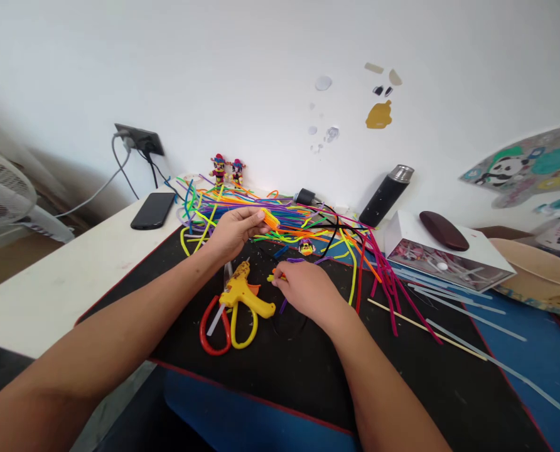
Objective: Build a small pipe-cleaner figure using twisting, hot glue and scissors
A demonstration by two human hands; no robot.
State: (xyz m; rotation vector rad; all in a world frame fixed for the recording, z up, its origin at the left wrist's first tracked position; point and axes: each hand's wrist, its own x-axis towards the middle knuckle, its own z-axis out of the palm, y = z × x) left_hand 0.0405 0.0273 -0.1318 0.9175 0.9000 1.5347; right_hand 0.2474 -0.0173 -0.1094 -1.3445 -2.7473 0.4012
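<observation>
My left hand (235, 231) is raised a little above the black mat (308, 370) and pinches a small orange piece (271, 218) of coiled pipe cleaner between thumb and fingers. My right hand (306, 287) rests on the mat with fingers curled on a small orange and yellow bit (276, 276); a purple pipe cleaner (284, 304) runs under it. A yellow glue gun (243, 290) lies just left of my right hand, over scissors with red and yellow handles (223, 329). A heap of coloured pipe cleaners (280, 220) spreads behind both hands.
A black phone (152, 210) lies at the left, below a wall socket with cables. Two small figures (227, 169) stand by the wall. A dark flask (386, 196), a white box (444, 254) with a brown case on it, glue sticks and a wooden skewer (425, 329) lie at the right.
</observation>
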